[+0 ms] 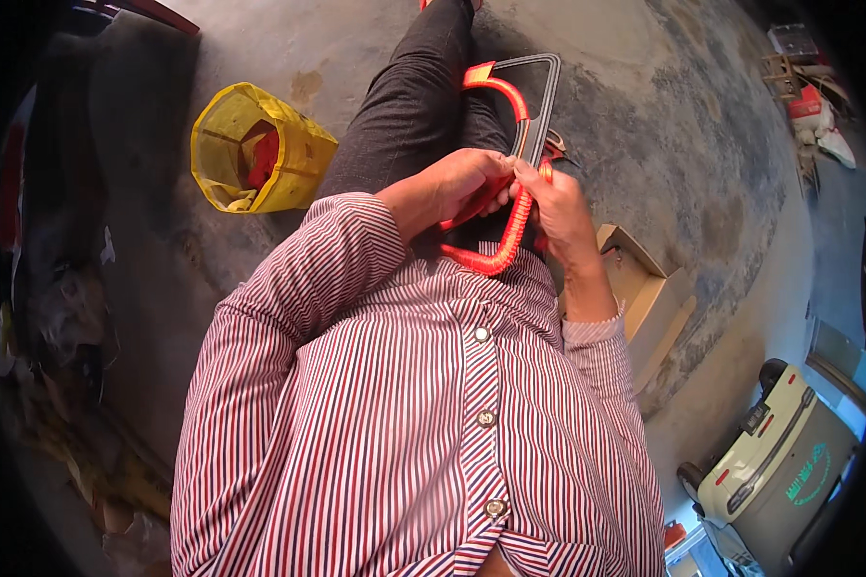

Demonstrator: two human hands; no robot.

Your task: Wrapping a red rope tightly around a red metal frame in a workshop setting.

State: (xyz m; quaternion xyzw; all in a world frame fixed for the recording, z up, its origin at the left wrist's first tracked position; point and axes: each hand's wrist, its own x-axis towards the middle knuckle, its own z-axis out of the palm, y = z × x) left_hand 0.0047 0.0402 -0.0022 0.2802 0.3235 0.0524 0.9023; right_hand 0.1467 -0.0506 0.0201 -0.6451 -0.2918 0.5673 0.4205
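Observation:
A grey metal frame (547,96) with rounded corners rests across my lap, partly wound with bright orange-red cord (512,226). My left hand (457,183) is closed around the wrapped lower part of the frame. My right hand (553,202) pinches the frame's right side and the cord where the winding ends. Both hands meet at about the frame's middle. My striped shirt fills the lower picture and hides the frame's near end.
A yellow woven bag (260,149) with red material inside stands on the concrete floor to my left. An open cardboard box (649,293) lies at my right. A cream-coloured vehicle (775,457) is parked at the lower right. Clutter sits at the far right.

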